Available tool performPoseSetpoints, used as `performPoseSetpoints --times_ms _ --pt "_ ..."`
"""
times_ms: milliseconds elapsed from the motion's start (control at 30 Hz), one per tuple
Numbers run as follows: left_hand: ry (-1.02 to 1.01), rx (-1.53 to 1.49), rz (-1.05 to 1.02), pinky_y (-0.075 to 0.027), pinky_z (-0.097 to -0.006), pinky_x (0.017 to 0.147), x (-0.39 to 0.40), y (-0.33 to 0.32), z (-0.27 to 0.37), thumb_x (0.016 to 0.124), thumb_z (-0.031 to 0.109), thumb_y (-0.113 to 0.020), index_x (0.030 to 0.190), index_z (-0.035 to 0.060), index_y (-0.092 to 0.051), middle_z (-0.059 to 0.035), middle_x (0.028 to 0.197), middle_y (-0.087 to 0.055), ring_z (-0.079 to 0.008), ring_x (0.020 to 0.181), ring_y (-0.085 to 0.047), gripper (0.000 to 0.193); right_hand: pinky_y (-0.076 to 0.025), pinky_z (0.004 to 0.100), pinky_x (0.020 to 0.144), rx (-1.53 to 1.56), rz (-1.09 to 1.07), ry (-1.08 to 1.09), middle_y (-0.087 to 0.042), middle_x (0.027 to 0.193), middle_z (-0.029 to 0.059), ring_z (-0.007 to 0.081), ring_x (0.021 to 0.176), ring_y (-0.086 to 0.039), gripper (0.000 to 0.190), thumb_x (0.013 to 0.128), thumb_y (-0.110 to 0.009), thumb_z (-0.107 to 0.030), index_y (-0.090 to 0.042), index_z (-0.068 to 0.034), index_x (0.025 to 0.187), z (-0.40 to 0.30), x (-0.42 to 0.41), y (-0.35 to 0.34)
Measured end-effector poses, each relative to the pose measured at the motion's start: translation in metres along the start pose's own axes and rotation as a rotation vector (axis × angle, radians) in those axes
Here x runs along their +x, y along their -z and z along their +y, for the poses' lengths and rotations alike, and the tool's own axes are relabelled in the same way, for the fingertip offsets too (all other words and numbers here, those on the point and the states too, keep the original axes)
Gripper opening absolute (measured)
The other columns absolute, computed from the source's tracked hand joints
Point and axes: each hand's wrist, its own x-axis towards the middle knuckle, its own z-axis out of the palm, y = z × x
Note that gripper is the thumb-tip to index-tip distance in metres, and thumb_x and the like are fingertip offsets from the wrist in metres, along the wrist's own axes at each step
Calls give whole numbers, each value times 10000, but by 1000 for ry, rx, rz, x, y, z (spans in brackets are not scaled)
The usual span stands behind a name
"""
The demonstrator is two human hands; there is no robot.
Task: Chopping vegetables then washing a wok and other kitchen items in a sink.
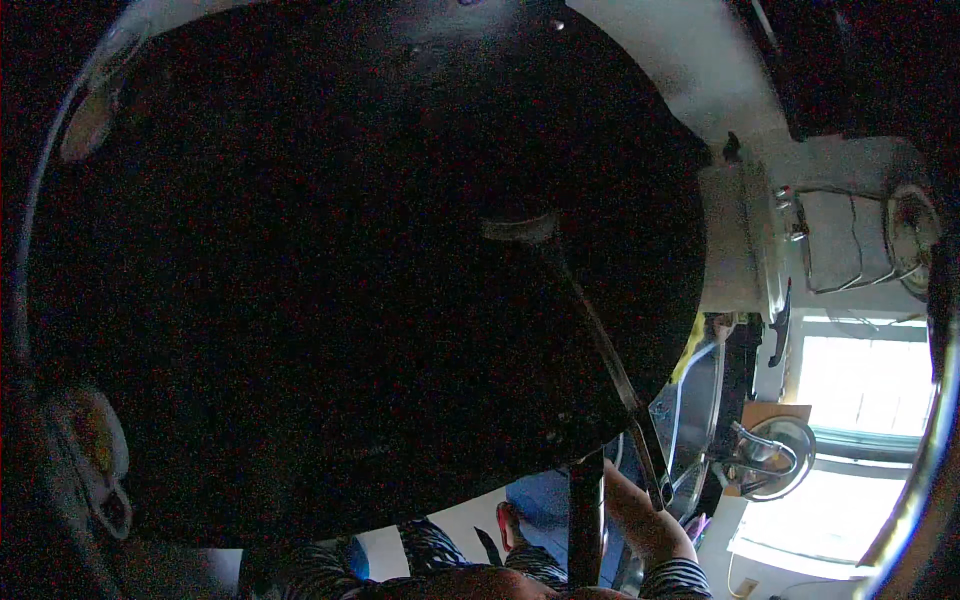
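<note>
Neither of my hands shows. My right forearm [646, 517], in a black-and-white striped sleeve, reaches up at the lower right and passes out of sight behind a large, dark, rounded surface [337, 300], which looks like the inside of a pan or wok and fills most of the view. A utensil with a long metal handle [616, 367] lies slantwise across it; its wide pale end [519, 227] is near the middle. A dark upright bar [586, 517] stands beside the forearm. Whatever either hand holds is hidden.
At the right are a round metal lid or pan [776, 457], a wire rack [847, 289], a dark-handled knife [780, 330] and a bright window [866, 382]. Dishes with food [97, 435] line the left rim. A foot in a red slipper [508, 525] shows below.
</note>
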Motion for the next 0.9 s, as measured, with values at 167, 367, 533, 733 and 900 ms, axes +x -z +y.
performPoseSetpoints --times_ms 167,367,533,733,900 --pt "-6 4 -26 -401 -461 1022 3 -3 3 751 190 -790 1399 25 -327 -227 1349 -452 -360 1251 -459 814 -380 510 1030 3 -8 -17 -478 1345 149 405 1267 -409 528 812 -643 -255 -508 -75 1290 -1 -1 6" --pt "-19 10 -46 -402 -459 1021 4 -5 7 747 183 -791 1398 24 -328 -225 1346 -455 -358 1249 -462 815 -370 514 1037 7 -4 -30 -473 1350 152 405 1268 -409 524 813 -639 -252 -508 -77 1289 -3 0 13" --pt "-27 0 -51 -403 -457 1020 2 -10 10 744 176 -792 1397 24 -328 -224 1344 -458 -357 1247 -464 815 -361 518 1043 13 4 -24 -468 1355 155 406 1269 -408 521 813 -636 -249 -507 -79 1289 -1 3 13" --pt "-26 7 -60 -404 -454 1020 -2 -2 12 741 169 -792 1396 23 -328 -223 1341 -462 -355 1245 -467 816 -351 523 1051 42 3 -28 -463 1360 157 407 1271 -408 517 814 -633 -246 -507 -81 1288 -4 6 16" --pt "-51 -12 -95 -405 -452 1019 -2 4 25 738 162 -793 1395 23 -328 -222 1338 -465 -354 1243 -469 816 -343 527 1057 144 34 -87 -459 1365 160 407 1272 -408 514 815 -630 -243 -507 -82 1287 -5 12 11"
